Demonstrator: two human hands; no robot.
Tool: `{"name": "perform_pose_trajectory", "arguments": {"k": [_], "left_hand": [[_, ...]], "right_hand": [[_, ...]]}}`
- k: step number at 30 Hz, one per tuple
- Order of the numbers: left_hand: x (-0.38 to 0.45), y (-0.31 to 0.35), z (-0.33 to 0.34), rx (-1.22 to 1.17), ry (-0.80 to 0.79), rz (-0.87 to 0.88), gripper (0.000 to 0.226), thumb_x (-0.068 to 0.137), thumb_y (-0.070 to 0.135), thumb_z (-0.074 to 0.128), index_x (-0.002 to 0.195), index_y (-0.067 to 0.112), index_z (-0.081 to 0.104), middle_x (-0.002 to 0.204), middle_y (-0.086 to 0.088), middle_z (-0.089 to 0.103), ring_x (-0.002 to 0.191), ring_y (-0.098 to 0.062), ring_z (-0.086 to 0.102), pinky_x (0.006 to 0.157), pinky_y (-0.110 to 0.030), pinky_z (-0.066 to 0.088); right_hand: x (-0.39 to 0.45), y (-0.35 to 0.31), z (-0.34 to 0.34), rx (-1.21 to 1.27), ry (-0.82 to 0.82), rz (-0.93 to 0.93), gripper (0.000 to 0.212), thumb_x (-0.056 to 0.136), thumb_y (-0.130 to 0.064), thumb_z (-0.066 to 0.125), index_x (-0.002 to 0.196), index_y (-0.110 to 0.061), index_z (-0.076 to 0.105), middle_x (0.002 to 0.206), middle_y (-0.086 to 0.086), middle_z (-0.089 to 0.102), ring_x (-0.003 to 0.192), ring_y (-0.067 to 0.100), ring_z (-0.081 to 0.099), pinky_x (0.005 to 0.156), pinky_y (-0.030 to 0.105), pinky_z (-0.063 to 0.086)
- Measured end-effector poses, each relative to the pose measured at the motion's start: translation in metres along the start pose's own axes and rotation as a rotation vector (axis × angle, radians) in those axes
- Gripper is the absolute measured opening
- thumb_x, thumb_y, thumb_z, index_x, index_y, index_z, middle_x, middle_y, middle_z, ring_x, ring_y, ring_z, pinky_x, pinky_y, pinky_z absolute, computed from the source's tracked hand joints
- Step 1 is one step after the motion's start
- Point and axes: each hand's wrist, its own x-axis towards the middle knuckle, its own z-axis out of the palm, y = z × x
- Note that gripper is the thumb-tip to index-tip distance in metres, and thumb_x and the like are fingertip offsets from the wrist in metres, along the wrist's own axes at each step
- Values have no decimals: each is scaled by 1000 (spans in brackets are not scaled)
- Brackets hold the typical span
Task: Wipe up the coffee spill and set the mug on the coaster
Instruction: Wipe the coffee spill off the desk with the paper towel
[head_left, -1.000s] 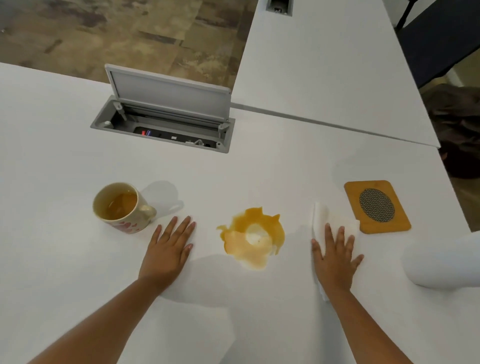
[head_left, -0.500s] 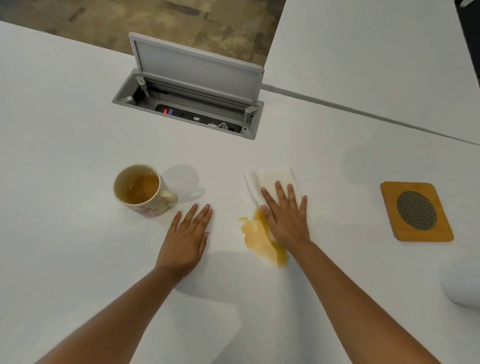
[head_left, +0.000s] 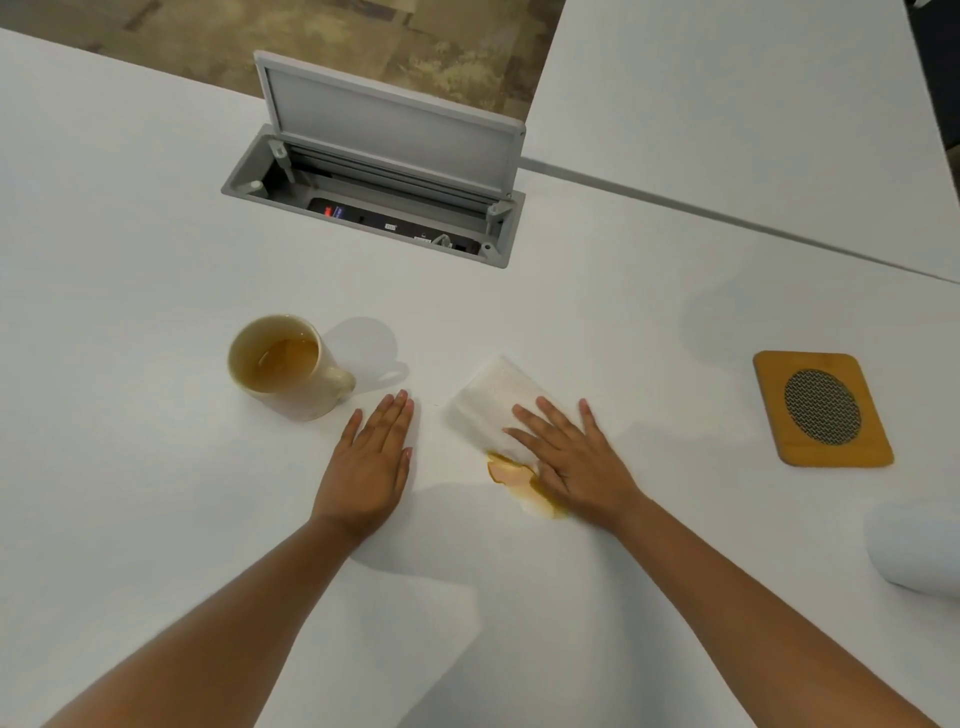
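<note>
Mug (head_left: 283, 364) left, coaster (head_left: 822, 408) far right; between them, paper towel (head_left: 491, 402) partly over the spill (head_left: 524, 483).

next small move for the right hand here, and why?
Probably drag the paper towel back toward the body over the coffee spill. The right hand presses flat on the towel, but a brown patch shows by its heel, uncovered. The mug can wait; the left hand rests flat beside it.
</note>
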Motion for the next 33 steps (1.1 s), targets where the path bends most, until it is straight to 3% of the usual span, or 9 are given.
{"name": "perform_pose_trajectory", "arguments": {"k": [3, 8, 11, 15, 17, 24, 28, 33], "left_hand": [[0, 0, 0, -7, 0, -3, 58, 92, 37, 2, 146, 16, 4, 155, 3, 12, 139, -5, -6, 115, -30, -3], [-1, 2, -1, -10, 14, -1, 59, 92, 36, 2, 146, 13, 11, 155, -1, 17, 141, -10, 3, 116, -33, 1], [0, 3, -2, -15, 18, 4, 60, 92, 36, 2, 146, 13, 14, 154, -1, 18, 142, -11, 7, 116, -33, 1], [1, 1, 0, -22, 11, -3, 61, 91, 37, 0, 146, 16, 14, 155, 0, 16, 141, -9, 3, 115, -32, -2], [0, 1, 0, -8, 16, 0, 60, 91, 37, 0, 146, 15, 15, 154, -1, 18, 141, -10, 4, 115, -33, 0], [1, 1, 2, 25, 16, 9, 58, 93, 33, 4, 146, 14, 17, 154, -3, 19, 139, -11, 1, 115, -34, 1], [-1, 2, 1, 13, 29, 13, 55, 94, 30, 8, 145, 12, 18, 153, -5, 24, 142, -18, 15, 115, -37, 6], [-1, 4, -3, -49, 75, 28, 51, 93, 18, 25, 143, 7, 24, 149, -9, 34, 139, -22, 28, 114, -40, 15]], "right_hand": [[-4, 3, -3, 36, 7, 27, 48, 96, -36, 17, 144, -36, 20, 153, -18, 8, 145, 11, -2, 117, 50, -5], [6, -7, -6, 268, 130, 100, 42, 99, -23, 31, 140, -26, 38, 153, -9, 24, 144, 11, 7, 118, 37, -4], [24, -21, -4, 321, 104, 121, 45, 99, -26, 36, 143, -24, 31, 155, -5, 19, 146, 15, 5, 117, 32, -6], [41, -43, 6, 217, 115, 202, 53, 91, -57, 31, 141, -40, 29, 156, -14, 15, 145, 7, 0, 116, 43, -10], [44, -47, 10, 128, 114, 214, 55, 89, -62, 31, 141, -44, 27, 156, -14, 14, 145, 10, 0, 115, 48, -8], [57, -46, 10, 60, 128, 253, 43, 100, -39, 25, 142, -43, 23, 155, -17, 15, 145, 11, 2, 114, 48, -6], [74, -51, 5, 67, 164, 368, 43, 101, -35, 25, 144, -40, 22, 154, -17, 18, 146, 14, 5, 115, 50, -2], [73, -57, 3, 115, 15, -8, 42, 100, -37, 28, 142, -43, 25, 152, -21, 22, 145, 10, 2, 114, 47, -9]]}}
